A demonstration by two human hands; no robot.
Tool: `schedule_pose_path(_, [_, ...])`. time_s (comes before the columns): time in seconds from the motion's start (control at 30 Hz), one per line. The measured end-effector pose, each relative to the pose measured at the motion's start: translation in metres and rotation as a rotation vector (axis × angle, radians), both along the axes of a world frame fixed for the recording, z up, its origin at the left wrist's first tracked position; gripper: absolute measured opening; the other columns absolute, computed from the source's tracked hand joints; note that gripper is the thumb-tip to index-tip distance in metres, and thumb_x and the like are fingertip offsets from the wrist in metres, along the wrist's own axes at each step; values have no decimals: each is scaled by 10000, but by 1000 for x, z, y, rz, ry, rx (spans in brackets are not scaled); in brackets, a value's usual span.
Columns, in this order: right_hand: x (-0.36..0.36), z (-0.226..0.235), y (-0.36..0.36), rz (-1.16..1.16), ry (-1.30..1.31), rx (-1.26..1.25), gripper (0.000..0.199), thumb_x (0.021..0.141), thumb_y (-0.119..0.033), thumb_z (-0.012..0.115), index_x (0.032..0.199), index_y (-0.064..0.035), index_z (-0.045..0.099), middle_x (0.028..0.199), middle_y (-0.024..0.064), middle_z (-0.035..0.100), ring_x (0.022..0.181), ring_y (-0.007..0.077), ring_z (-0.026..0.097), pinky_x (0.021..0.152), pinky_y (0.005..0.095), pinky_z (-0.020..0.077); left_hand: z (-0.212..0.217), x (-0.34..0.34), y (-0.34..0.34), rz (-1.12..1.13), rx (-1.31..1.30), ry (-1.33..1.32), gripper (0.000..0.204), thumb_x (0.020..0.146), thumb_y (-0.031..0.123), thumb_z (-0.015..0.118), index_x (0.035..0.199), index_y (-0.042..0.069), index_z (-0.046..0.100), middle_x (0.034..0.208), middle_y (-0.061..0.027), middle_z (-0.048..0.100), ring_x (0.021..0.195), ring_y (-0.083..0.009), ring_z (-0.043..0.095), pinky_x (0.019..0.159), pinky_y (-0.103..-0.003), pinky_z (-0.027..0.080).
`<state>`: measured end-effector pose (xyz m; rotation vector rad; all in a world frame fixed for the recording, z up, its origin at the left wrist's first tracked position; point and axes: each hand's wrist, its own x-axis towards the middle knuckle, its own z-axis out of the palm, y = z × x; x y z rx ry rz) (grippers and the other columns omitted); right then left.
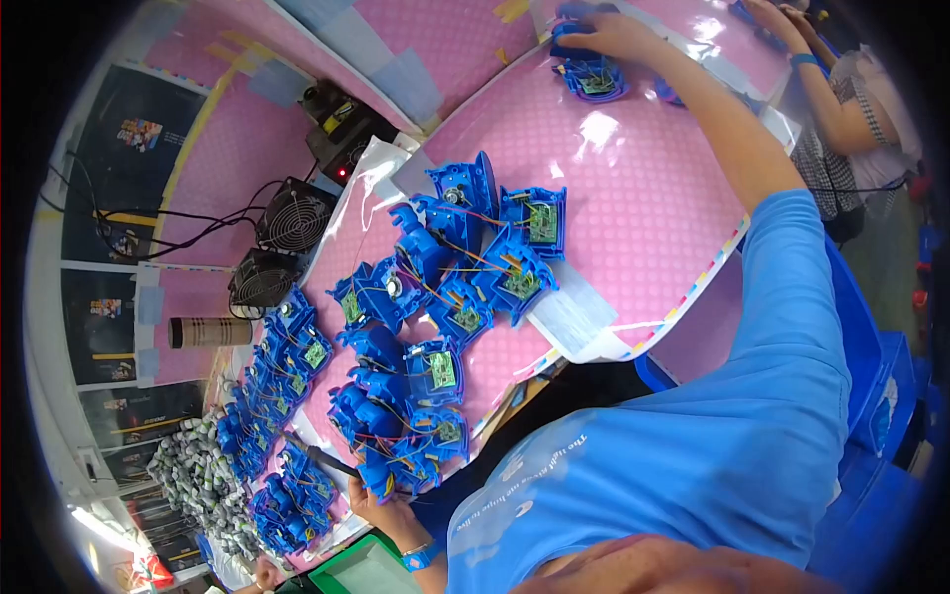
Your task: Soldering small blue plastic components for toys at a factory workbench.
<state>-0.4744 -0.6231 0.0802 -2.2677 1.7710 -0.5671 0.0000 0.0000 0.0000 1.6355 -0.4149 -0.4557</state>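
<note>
The pink-covered bench (653, 188) is taken as the reference for all positions. At its far end, a blue housing (594, 83) with an exposed green circuit board is positioned directly beneath the fingers of the right hand (606, 38). The fingers are bent over the upper blue shell of this unit, the board being exposed on the side nearer the wearer; owing to blur, whether the shell is pinched or only touched cannot be told. At the near edge of the bench, the left hand (381, 513) is placed just beside a wired blue assembly (378, 479), which lies at its fingertips. A dark slender tool (332, 461) is seen extending from these fingertips over the bench; the fingers are partly hidden, so their closure on it cannot be told. Along the left part of the bench, further blue assemblies (440, 368) are grouped, joined by red, orange and yellow wires. Beyond the bench's left edge, two black fans (295, 214) are mounted. Below its near edge, a green tray (368, 568) is located. Past its far right side, a co-worker (841, 114) is seated.
</note>
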Motion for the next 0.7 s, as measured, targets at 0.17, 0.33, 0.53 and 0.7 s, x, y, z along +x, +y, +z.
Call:
schedule_pose_path(0.17, [-2,-10,13,8,153,-13,604,862,-440,664,1342,-78,607,1177,231,719,1105,375,688,926,461,531,-4,3,5,-59,-37,-13,163,932,81,699,1068,-3,671,864,-45,695,644,-109,664,501,-238,548])
schedule_pose_path(0.33, [4,-16,78,136,55,-123,546,787,-380,710,1249,-92,670,1092,154,753,1033,359,713,881,479,555,-3,2,0,-75,-95,-18,128,940,56,666,1056,10,635,882,-65,702,665,-133,690,510,-262,573])
schedule_pose_path(0.53, [39,-1,168,477,-206,-36,383,782,-138,725,1156,-67,684,793,51,644,804,225,619,750,381,500,-9,9,7,-86,-98,-20,166,943,57,667,1094,-2,631,912,-83,715,677,-154,705,513,-280,594])
schedule_pose_path(0.7, [68,1,201,652,-229,-38,379,801,-109,706,1177,-64,685,822,40,626,873,221,573,809,373,478,-14,12,5,-105,-105,-16,229,945,65,674,1151,-26,635,943,-95,722,701,-162,715,523,-281,601])
